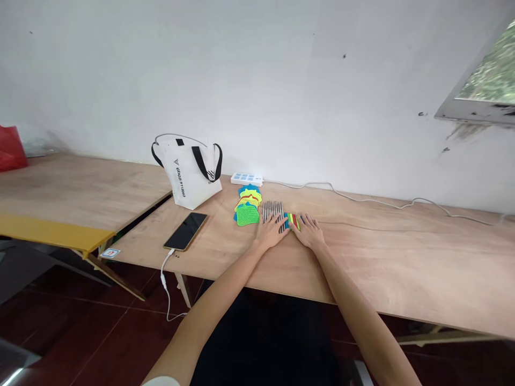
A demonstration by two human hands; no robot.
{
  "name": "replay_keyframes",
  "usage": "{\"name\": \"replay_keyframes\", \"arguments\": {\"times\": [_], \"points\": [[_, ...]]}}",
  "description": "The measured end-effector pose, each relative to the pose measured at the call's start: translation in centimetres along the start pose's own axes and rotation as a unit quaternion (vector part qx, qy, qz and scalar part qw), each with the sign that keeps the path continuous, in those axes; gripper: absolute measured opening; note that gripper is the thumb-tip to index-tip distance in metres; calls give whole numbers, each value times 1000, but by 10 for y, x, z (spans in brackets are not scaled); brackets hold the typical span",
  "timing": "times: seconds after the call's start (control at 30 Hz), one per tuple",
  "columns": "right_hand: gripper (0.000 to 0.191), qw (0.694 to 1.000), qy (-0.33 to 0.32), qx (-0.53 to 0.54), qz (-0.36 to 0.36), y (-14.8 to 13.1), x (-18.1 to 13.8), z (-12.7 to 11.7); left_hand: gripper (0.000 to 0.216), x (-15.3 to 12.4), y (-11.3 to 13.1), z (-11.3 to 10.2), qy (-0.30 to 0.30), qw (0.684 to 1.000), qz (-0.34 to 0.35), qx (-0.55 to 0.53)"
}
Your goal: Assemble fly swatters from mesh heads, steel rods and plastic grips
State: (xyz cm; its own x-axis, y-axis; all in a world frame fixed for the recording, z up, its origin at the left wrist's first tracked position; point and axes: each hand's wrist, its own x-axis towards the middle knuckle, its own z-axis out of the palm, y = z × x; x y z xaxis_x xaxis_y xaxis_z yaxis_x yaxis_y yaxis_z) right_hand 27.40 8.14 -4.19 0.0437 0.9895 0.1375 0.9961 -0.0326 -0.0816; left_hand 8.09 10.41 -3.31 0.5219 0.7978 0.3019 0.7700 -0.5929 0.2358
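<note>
My left hand lies with fingers spread over the lower part of a row of slim grey sticks, which stand side by side and point away from me. To its right, my right hand rests with stretched fingers at the edge of a row of coloured strips in blue, yellow, red and green. The strips sit between both hands, partly covered by the fingers. Left of the sticks, several perforated flat pieces overlap, with a green piece in front and a yellow piece and blue ones behind.
A white bag with black handles stands at the left. In front of it lies a phone on a white cable hanging over the edge. A power strip sits by the wall, its cord running right along the table.
</note>
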Motion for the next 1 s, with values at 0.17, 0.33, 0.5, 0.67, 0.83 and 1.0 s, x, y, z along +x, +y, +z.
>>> {"name": "replay_keyframes", "arguments": {"times": [0.17,0.33,0.5,0.67,0.83,1.0], "points": [[82,1000,1,7,7,-2,2,2,55,1,-4,-3,-8,1000,7,4],[82,1000,9,16,4,-4,1,3,62,2,-8,-4,-11,1000,17,-1],[80,1000,22,15,-1,-5,1,4,61,4,-11,-5,14,999,31,-3],[79,999,28,16,-6,-4,1,5,63,7,-12,-6,26,999,37,-22],[78,999,34,20,-10,-3,2,6,60,8,-14,-6,32,997,48,-43],[76,999,42,23,-14,-3,2,7,55,11,-16,-6,38,995,68,-57]]}}
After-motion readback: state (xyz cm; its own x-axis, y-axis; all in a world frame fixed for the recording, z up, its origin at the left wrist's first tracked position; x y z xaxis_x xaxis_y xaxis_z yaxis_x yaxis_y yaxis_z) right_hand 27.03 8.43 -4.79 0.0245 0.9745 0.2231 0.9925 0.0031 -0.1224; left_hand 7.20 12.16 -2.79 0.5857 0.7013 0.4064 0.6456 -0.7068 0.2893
